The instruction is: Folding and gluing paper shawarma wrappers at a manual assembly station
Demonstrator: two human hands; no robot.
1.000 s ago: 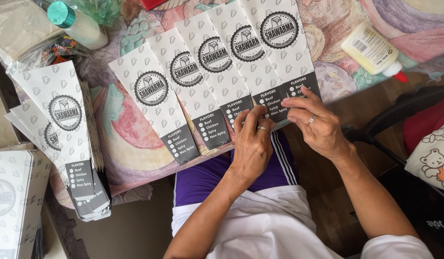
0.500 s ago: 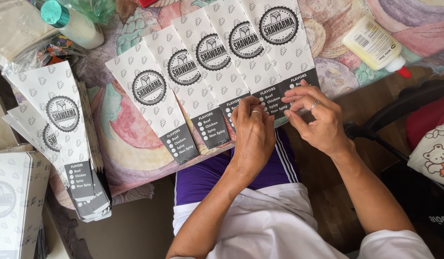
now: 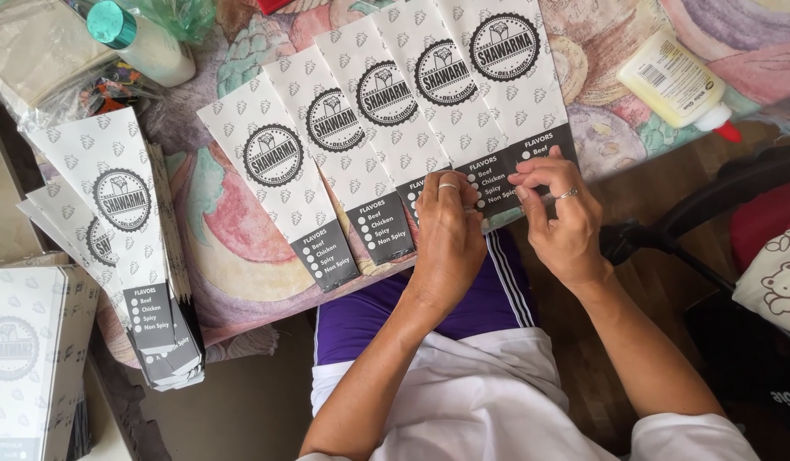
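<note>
Several long white paper sleeves (image 3: 343,145) with round black logos and dark lower ends lie fanned out, overlapping, on a table with a colourful patterned cloth (image 3: 233,230). My left hand (image 3: 448,235) rests on the dark lower ends of the sleeves second and third from the right, fingers curled and pressing down. My right hand (image 3: 559,213) is beside it, fingertips pinching the dark lower end of the rightmost sleeve (image 3: 514,77). Both hands wear a ring.
A stack of the same sleeves (image 3: 126,239) hangs over the table's left edge, with a white box (image 3: 32,358) beside it. A teal-capped bottle (image 3: 139,38) stands at the back left, and a yellowish glue bottle (image 3: 678,85) lies at the right. A dark chair (image 3: 711,205) stands to the right.
My right hand's fingers have drawn in towards my left hand at the sleeve's lower end. Both hands stay at the same spot.
</note>
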